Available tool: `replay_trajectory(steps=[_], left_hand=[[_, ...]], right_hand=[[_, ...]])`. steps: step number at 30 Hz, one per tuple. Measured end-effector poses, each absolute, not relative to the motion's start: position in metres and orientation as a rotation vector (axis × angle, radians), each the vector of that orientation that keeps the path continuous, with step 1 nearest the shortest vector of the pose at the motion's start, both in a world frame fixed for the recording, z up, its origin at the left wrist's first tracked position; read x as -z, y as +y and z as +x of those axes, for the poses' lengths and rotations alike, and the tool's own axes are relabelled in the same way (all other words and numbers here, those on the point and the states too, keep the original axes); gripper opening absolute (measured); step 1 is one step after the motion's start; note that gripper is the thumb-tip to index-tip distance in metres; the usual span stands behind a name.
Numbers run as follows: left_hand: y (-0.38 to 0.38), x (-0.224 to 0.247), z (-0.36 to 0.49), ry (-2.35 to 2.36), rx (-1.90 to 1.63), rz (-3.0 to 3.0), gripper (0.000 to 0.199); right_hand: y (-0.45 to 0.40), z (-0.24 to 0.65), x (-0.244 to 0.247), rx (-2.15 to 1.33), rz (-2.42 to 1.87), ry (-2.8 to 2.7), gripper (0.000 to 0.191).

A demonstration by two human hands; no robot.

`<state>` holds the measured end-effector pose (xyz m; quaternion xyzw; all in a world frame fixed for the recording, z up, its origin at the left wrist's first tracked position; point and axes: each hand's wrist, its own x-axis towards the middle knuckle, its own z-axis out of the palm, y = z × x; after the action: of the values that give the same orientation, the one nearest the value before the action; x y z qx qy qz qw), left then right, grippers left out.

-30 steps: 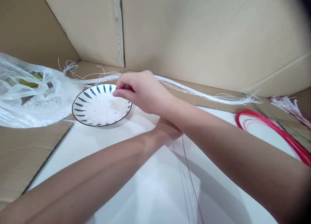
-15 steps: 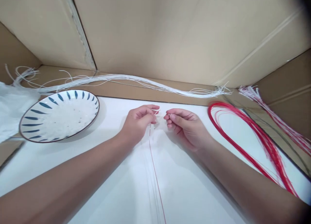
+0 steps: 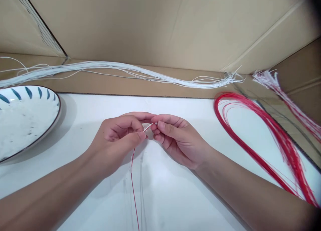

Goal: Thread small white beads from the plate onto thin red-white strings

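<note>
Cardboard point(image 3: 150, 30) walls in the far side and spreads behind everything. The tabletop point(image 3: 180, 201) is white and smooth, so a pale piece dropped here could roll and be hard to spot. White cords point(image 3: 107, 65) lie along the far side, out of the way. At right, the red loop point(image 3: 288, 154) lies close to the right forearm; a sweep of that arm might snag and tangle it. The plate point(image 3: 54, 105) stands at left, cut off by the view, with tiny pieces in it; a wide swing of the left arm could jolt it and scatter them.

The left hand point(image 3: 115, 137) pinches the cord point(image 3: 134, 199) near its tip point(image 3: 147, 127), between thumb and finger. The right hand point(image 3: 180, 137) grips a bead point(image 3: 155, 123) between thumb and forefinger, just beside that tip. Whether tip and bead touch is too small to tell.

The cord hangs from the left hand towards the near side, with clear bits point(image 3: 131, 164) on it; a tug or loosened pinch could let them slip. The thin tip may bend or miss if pushed off line. The bead, barely held, could pop from the fingertips if squeezed unevenly.
</note>
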<state>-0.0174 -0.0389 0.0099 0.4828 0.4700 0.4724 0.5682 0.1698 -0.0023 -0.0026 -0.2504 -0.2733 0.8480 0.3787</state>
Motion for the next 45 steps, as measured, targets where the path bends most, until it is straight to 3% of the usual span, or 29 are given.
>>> replay_trajectory(steps=[45], left_hand=[[-0.0394,-0.0107,-0.016,1.139,-1.126,1.176,0.018]], right_hand=[[-0.0027,0.1705,0.0006,-2.153,-0.657,-0.744,0.006]])
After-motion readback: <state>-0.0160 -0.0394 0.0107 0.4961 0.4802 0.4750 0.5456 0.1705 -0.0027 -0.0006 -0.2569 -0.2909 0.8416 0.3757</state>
